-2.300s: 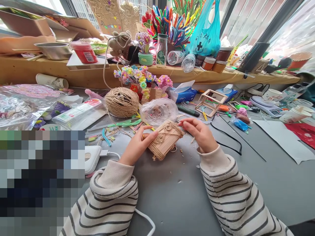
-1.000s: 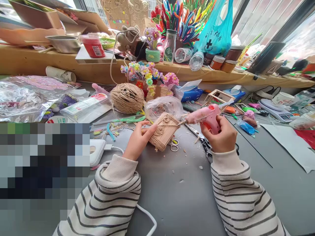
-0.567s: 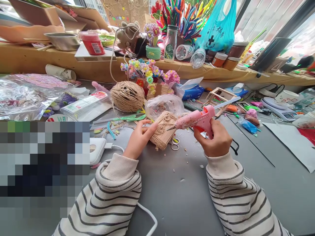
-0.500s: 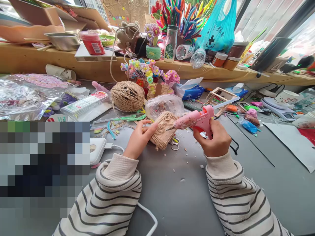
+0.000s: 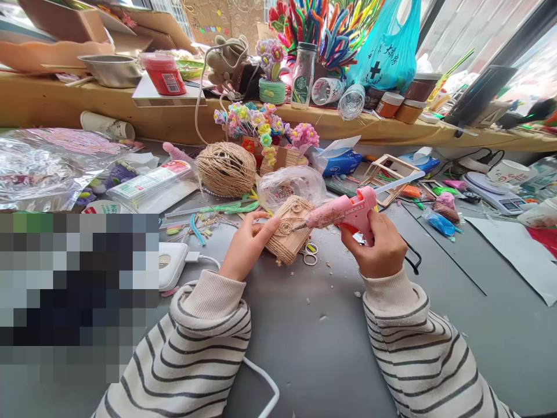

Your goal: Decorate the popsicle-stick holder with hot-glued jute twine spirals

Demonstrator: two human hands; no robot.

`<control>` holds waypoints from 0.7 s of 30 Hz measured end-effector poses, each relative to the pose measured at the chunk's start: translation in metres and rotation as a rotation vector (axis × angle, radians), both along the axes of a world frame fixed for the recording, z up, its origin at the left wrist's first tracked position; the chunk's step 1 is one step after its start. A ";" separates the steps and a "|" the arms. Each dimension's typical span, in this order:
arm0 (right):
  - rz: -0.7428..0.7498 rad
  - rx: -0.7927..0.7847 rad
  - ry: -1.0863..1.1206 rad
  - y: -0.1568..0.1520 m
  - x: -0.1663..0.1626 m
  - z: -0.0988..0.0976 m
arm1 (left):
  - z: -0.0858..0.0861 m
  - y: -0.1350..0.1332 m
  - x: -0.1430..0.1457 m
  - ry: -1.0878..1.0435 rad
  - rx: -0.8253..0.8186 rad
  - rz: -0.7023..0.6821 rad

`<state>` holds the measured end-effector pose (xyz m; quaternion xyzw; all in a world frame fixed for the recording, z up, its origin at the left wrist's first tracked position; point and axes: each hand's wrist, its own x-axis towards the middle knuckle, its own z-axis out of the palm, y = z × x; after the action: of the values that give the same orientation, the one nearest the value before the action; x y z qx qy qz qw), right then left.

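My left hand [image 5: 246, 244] grips the left side of a small wooden-stick box [image 5: 292, 235] trimmed with twine and twine rosettes. My right hand [image 5: 382, 244] is wrapped around the handle of a pink hot glue gun [image 5: 343, 210], with a clear glue stick [image 5: 400, 182] poking out of its back. The gun's nozzle points left at the face of the box, close to a rosette; whether it touches I cannot tell. Behind the box sits a clear plastic bag [image 5: 291, 186] with small bits inside. Scissors [image 5: 310, 254] lie just right of the box, partly hidden by it.
A ball of twine [image 5: 226, 168] rests behind my left hand, near pipe-cleaner flowers [image 5: 261, 125]. To the left are a white charger block [image 5: 172, 266] with a cable and plastic packaging [image 5: 152, 183]. A wooden frame [image 5: 387, 174], scale [image 5: 494, 191] and paper sheet [image 5: 516, 249] lie right.
The glue gun and my right hand have shifted very slightly left, the nozzle a little nearer the rosette. My left hand and the box stay almost still.
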<state>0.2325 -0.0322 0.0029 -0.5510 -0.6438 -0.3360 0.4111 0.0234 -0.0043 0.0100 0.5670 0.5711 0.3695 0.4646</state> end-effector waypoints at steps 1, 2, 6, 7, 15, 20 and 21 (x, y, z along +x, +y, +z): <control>-0.002 0.001 0.001 0.000 0.000 0.000 | 0.000 0.000 0.000 -0.001 0.000 -0.001; -0.003 0.000 0.002 0.000 0.000 0.000 | 0.000 0.000 0.000 -0.004 0.000 -0.003; 0.001 -0.008 0.008 0.000 0.000 0.000 | 0.001 0.000 0.000 0.005 0.000 0.000; 0.001 -0.010 0.011 0.000 0.000 0.000 | 0.001 0.000 0.000 0.010 0.002 0.001; 0.003 -0.005 0.010 -0.001 0.001 -0.001 | 0.001 0.000 0.001 0.026 0.008 0.001; -0.008 -0.006 0.003 0.000 0.001 -0.002 | 0.000 0.000 0.000 0.021 0.013 -0.010; -0.014 -0.011 0.003 0.000 0.001 -0.002 | 0.000 0.000 0.000 0.022 0.015 -0.009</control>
<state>0.2336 -0.0324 0.0009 -0.5581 -0.6412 -0.3346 0.4067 0.0232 -0.0042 0.0102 0.5772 0.5708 0.3652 0.4557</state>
